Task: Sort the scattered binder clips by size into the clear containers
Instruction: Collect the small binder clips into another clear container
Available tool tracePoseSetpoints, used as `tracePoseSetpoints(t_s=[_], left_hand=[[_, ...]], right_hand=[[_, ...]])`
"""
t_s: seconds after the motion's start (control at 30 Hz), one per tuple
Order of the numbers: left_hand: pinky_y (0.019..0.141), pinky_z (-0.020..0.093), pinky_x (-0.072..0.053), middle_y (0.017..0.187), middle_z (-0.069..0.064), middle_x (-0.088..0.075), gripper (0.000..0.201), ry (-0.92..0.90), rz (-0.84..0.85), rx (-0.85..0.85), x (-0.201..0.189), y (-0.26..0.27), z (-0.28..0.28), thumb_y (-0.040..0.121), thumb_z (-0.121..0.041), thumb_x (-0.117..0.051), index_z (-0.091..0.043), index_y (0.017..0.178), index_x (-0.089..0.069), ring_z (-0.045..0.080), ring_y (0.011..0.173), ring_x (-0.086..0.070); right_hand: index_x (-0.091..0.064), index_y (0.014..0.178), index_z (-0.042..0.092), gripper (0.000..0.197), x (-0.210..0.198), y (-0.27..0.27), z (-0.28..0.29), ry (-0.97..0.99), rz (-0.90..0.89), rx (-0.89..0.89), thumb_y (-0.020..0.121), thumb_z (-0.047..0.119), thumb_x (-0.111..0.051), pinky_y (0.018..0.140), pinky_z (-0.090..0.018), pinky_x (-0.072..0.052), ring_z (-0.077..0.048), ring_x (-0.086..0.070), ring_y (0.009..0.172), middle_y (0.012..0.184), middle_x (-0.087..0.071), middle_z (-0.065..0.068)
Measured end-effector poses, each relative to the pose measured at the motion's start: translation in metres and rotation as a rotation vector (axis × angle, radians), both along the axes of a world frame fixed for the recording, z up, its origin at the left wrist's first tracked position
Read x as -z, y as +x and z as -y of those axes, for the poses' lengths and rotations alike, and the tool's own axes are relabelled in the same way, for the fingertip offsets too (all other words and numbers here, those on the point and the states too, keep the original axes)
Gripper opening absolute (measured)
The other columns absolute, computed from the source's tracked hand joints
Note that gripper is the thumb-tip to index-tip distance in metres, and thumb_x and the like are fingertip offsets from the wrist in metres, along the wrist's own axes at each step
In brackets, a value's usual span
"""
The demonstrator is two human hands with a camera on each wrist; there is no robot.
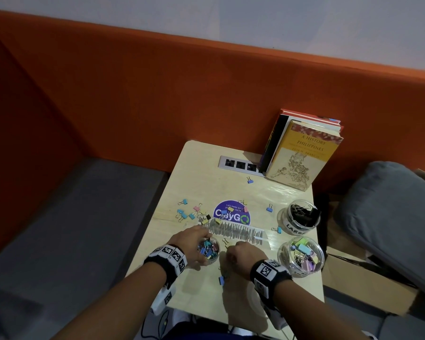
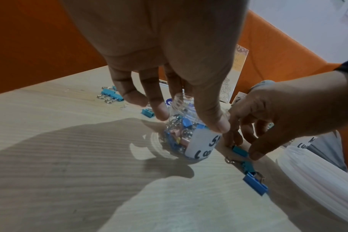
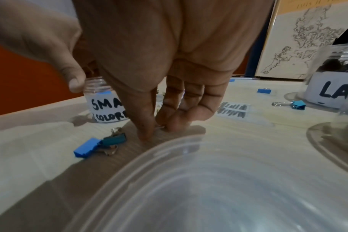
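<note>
Right hand (image 1: 243, 253) grip: fingertips curled down to the counter (image 1: 231, 190), pinching a small clip (image 2: 239, 150) just beside the small jar (image 2: 186, 125); the right wrist view shows only a thin metal part between thumb and fingers, so the clip's full shape cannot be confirmed there. Left hand (image 1: 194, 241) grip: thumb and fingers curled round the small jar from above, steadying it; the jar is open and already holds many coloured small clips. Its label reads "SMA… COLOR…". Two further blue clips (image 3: 99, 145) lie touching each other on the counter just beside the right hand. Other clips remain scattered further back, with a cluster (image 1: 192, 212) near the round sticker (image 1: 232, 214). The large jar (image 1: 299, 217) holds black clips; the medium jar (image 1: 301, 253) holds pastel clips; both stand well apart from the small jar, to the right. Step in hand, as judged: pickup of one small clip for the small jar. Task status: partly complete. Next move calls for lifting the clip clear of the counter, carrying it over the jar mouth between the left fingers, and releasing it there.
</note>
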State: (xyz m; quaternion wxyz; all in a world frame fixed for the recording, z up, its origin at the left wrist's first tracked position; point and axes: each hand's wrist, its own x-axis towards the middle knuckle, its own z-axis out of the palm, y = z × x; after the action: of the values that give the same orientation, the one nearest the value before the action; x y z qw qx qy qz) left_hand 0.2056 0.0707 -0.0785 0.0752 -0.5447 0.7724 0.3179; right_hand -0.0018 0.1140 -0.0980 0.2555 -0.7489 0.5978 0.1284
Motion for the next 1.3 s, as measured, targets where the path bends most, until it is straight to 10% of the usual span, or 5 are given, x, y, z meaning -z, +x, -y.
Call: tracePoseSetpoints(t_s=[0.53,0.77,1.03,1.3], left_hand=[[0.096,0.03,-0.047,0.139,-0.011,-0.05,0.074,-0.011,-0.001,-0.006,-0.003,-0.002,-0.001,0.069,-0.038,-0.088,-0.029,0.133,-0.052,0.017,0.122,-0.053],[0.093,0.035,-0.05,0.135,-0.009,-0.053,0.071,0.007,0.015,-0.007,-0.006,-0.001,-0.001,0.065,-0.037,-0.089,-0.029,0.126,-0.054,0.02,0.116,-0.057],[0.098,0.033,-0.048,0.139,-0.01,-0.049,0.075,0.001,0.0,-0.001,-0.004,-0.001,-0.002,0.069,-0.038,-0.087,-0.029,0.133,-0.051,0.018,0.123,-0.053],[0.1,0.032,-0.047,0.14,-0.01,-0.049,0.076,0.006,-0.001,-0.001,-0.003,-0.001,-0.001,0.069,-0.039,-0.087,-0.029,0.135,-0.051,0.018,0.124,-0.052]], right_hand=[[-0.054,0.087,0.023,0.012,-0.023,0.001,0.015,-0.123,0.15,0.141,0.079,0.028,-0.061,0.065,-0.029,-0.047,-0.021,-0.057,0.081,0.089,-0.06,0.0],[-0.061,0.114,0.027,0.034,-0.029,0.021,0.02,-0.152,0.358,0.074,0.082,0.033,-0.069,0.076,-0.026,-0.046,-0.012,-0.058,0.091,0.103,-0.065,0.009],[-0.067,0.1,0.023,0.025,-0.009,0.003,0.01,-0.056,0.165,0.039,0.08,0.013,-0.056,0.079,-0.03,-0.051,-0.023,-0.061,0.096,0.103,-0.065,-0.002],[-0.066,0.108,0.027,0.028,0.0,0.009,-0.001,0.121,0.061,-0.089,0.082,0.038,-0.066,0.084,-0.041,-0.053,-0.031,-0.06,0.099,0.107,-0.063,-0.008]])
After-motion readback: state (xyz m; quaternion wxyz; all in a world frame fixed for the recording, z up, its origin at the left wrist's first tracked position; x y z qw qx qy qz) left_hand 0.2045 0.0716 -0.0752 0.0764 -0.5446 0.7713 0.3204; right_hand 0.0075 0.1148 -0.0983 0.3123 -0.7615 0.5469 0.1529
